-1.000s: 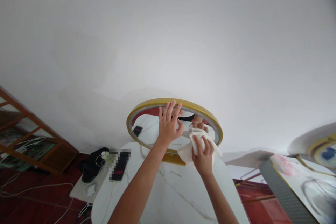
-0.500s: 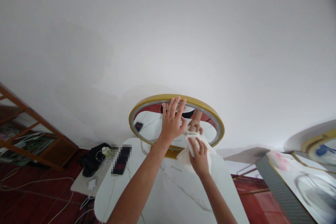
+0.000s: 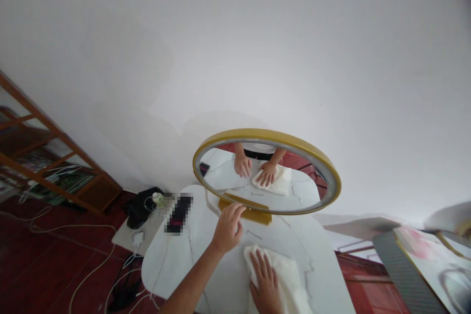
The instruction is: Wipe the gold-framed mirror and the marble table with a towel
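A round mirror (image 3: 257,169) with a gold frame stands tilted on its gold base (image 3: 253,216) at the back of a white marbled table (image 3: 206,255). My left hand (image 3: 228,228) is just in front of that base, its fingers loosely extended and the thumb apart, holding nothing. Whether its fingertips touch the base I cannot tell. Palm down, my right hand (image 3: 265,279) lies with outstretched fingers on a white cloth (image 3: 289,274), which is spread on the tabletop nearer to me. Both hands and the cloth are reflected in the glass.
A dark phone (image 3: 178,215), blurred out, lies at the table's left with a cable. Beside the table, a low surface holds a black bag (image 3: 142,206), a small bottle (image 3: 158,199) and a charger (image 3: 138,239). A wooden shelf (image 3: 55,142) stands left; another table (image 3: 423,255) is right.
My right hand has come down from the mirror's lower edge to the tabletop with the cloth, now spread out. My left hand has left the mirror's upper rim and dropped to its base.
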A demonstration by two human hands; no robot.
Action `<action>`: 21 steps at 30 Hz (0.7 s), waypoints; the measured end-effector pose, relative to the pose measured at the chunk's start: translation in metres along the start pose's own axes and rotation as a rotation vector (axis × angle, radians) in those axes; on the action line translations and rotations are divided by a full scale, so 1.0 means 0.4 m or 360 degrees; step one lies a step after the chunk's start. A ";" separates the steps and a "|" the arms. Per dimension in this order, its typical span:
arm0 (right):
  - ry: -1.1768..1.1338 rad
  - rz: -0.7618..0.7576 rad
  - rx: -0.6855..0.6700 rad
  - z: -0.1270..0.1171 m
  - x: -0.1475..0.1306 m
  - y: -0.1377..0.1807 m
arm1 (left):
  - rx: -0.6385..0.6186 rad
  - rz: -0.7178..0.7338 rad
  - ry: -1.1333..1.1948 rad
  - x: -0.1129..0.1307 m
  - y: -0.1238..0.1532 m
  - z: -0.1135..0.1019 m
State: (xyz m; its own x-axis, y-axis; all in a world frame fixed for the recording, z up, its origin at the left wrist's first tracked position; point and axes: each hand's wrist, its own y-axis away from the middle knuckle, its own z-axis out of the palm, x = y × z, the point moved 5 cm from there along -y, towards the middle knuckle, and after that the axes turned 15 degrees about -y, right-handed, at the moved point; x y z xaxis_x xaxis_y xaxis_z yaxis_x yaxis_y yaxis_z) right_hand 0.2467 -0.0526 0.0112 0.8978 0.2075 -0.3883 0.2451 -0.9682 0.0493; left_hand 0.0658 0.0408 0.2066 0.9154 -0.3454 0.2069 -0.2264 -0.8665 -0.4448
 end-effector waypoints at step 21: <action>-0.0083 0.0116 0.0209 0.003 -0.052 0.004 | -0.0383 -0.0309 -0.0330 -0.288 0.378 0.249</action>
State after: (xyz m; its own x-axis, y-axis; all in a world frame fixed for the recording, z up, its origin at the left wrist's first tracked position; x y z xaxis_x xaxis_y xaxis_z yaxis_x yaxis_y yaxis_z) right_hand 0.2282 -0.0587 0.0183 0.8904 0.1319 -0.4356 0.1269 -0.9911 -0.0405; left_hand -0.0407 -0.0147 0.0287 0.9914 -0.1069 0.0754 -0.0908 -0.9772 -0.1918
